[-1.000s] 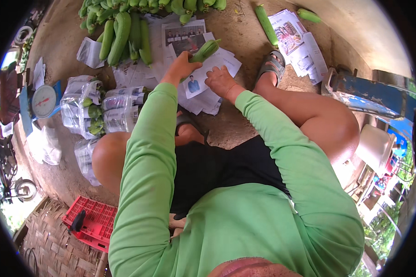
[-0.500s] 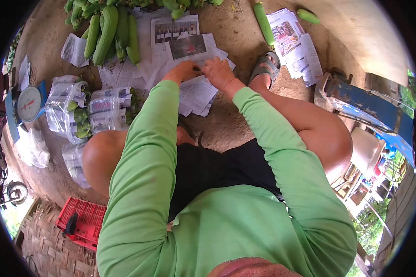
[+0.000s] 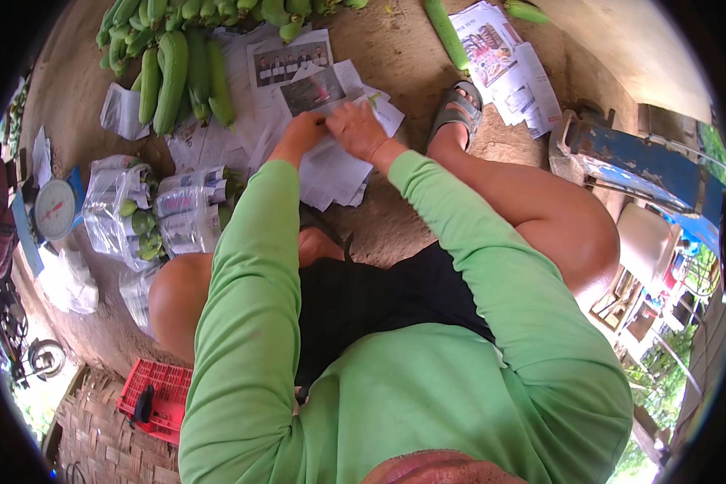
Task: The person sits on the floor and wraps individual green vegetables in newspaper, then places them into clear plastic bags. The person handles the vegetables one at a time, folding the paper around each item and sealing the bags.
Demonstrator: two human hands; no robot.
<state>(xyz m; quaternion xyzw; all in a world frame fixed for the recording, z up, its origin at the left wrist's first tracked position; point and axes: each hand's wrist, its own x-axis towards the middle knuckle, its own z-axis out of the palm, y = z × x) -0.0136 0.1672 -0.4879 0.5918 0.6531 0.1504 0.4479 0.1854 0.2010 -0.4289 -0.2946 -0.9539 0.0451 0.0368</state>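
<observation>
My left hand (image 3: 300, 135) and my right hand (image 3: 356, 131) meet over sheets of newspaper (image 3: 324, 179) spread on the ground. The left hand's fingers are closed in a pinch, and what they hold is hidden. Beside it my right hand is bent with its fingers drawn together, slightly blurred; its contents do not show. Just past its knuckles appears a small green bit (image 3: 373, 98). Long green loofah gourds (image 3: 172, 85) lie on paper to the left, below a bigger pile. Clear plastic bags (image 3: 113, 211) of newspaper-wrapped gourds rest near my left knee.
At the far left stands a dial scale (image 3: 55, 208) beside a white plastic bag (image 3: 68, 278). A red crate (image 3: 160, 395) sits at the lower left. Newspapers (image 3: 498, 68) and a single gourd (image 3: 445, 34) lie beyond my sandalled foot (image 3: 457, 117). A worn blue metal frame (image 3: 645, 161) is at right.
Both hands have shifted slightly left, staying close together over the newspaper. A small green bit now shows beyond the right hand. The whole view has also shifted a little.
</observation>
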